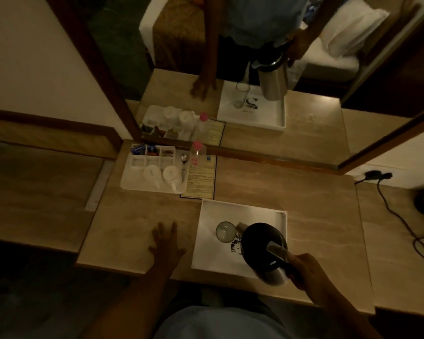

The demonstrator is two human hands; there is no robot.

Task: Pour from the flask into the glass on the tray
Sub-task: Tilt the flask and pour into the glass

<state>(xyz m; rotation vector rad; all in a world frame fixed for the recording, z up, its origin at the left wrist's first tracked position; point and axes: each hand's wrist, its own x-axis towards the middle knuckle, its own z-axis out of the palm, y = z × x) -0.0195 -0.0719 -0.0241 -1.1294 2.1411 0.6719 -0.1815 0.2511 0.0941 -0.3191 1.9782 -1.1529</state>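
Fingers [301, 263] gripping flask [261, 238] handle — glass [224, 231] beside

Nothing here reads clearly. The printed card [201, 178] on the tabletop [316, 192] carries lines of text, all too small and blurred to make out. The white tray [230, 214] bears a dark printed emblem, partly covered, illegible. The bottle [197, 155] shows a red label, unreadable.

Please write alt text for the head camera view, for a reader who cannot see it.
A right hand holds a black-topped metal flask by its handle over a white tray, spout beside an upright glass. The left hand rests flat on the wooden desk, below a mirror.
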